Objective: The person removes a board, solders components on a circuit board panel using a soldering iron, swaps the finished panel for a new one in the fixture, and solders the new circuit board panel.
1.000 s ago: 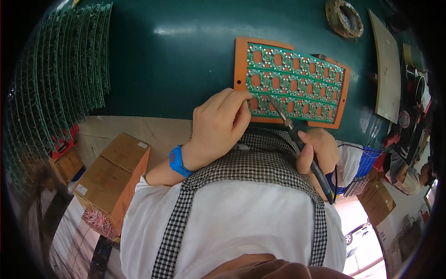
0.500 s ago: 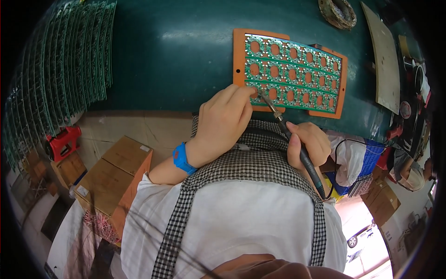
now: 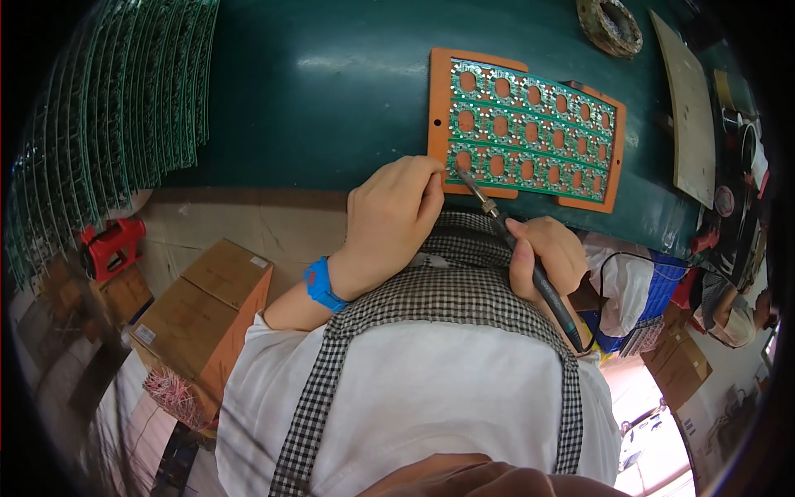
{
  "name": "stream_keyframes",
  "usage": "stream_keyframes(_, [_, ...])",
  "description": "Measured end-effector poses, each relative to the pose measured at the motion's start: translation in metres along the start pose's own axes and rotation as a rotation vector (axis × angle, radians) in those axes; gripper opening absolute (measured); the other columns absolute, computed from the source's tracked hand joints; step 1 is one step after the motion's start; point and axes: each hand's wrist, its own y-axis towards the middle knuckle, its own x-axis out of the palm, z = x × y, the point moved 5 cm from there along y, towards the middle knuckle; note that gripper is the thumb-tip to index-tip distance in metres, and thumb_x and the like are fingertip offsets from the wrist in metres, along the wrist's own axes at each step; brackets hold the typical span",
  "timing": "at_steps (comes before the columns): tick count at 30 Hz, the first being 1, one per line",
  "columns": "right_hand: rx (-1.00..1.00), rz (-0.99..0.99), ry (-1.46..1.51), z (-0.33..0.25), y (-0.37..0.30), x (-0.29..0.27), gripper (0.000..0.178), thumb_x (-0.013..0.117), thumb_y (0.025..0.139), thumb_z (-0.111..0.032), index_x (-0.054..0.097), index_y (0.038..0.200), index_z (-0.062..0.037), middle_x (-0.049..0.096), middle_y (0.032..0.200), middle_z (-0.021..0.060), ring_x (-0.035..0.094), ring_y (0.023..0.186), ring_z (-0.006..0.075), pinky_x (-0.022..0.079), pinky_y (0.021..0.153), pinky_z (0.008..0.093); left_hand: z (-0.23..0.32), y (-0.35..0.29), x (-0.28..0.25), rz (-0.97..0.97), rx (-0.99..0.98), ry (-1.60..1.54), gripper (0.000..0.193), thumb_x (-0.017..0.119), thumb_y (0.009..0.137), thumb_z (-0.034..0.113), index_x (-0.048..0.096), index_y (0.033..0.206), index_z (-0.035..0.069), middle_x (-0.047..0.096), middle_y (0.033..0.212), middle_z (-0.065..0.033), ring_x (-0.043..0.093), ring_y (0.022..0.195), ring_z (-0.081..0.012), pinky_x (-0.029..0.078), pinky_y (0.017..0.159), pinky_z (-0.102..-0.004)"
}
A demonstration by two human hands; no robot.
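Note:
A green circuit board panel [image 3: 515, 136] with rows of oval cut-outs lies in an orange fixture frame [image 3: 440, 99] on the table. My right hand [image 3: 548, 255] grips a soldering iron [image 3: 542, 286] by its dark handle. The iron's metal tip slants onto the panel's lower left corner, at the nearest row. Beside that corner, my left hand [image 3: 396, 203] has its thumb and forefinger pinched together at the fixture's left edge. Whatever the pinch may hold is too small to make out. A blue band circles my left wrist.
Many thin green boards [image 3: 124, 91] stand in a row at the left of the green table [image 3: 331, 108]. At the far right are a round, crusted ring-shaped holder [image 3: 610, 26] and a pale flat panel [image 3: 684, 112]. Cardboard boxes [image 3: 199, 306] sit below the table's left side.
My left fingertips have drawn back leftward from over the panel to the fixture's edge. The iron's tip has shifted slightly toward me and left across the corner. The whole view has shifted a little.

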Motion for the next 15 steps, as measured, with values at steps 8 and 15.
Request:
stream_keyframes(8, [-0.020, 0.000, -0.004, 0.001, 0.002, -0.001, 0.010, 0.059, 0.071, 0.000, 0.064, 0.079, 0.0041, 0.059, 0.061, 0.0092, 0.058, 0.049, 0.0202, 0.045, 0.045, 0.0273, 0.004, 0.007, -0.006, 0.009, 0.118, 0.111, 0.014, 0.065, 0.077, -0.002, 0.062, 0.090, 0.003, 0.055, 0.070, -0.0069, 0.051, 0.056, -0.0181, 0.040, 0.050, -0.0294])
stream_keyframes(15, [-0.041, 0.072, -0.028, 0.002, 0.001, -0.016, 0.011, 0.056, 0.072, 0.000, 0.063, 0.078, 0.0061, 0.056, 0.057, 0.0099, 0.054, 0.044, 0.0211, 0.043, 0.042, 0.0290, -0.005, 0.018, -0.017, 0.092, -0.008, 0.016, 0.012, 0.063, 0.078, -0.004, 0.061, 0.089, 0.002, 0.056, 0.069, -0.0064, 0.053, 0.059, -0.0153, 0.043, 0.055, -0.0278])
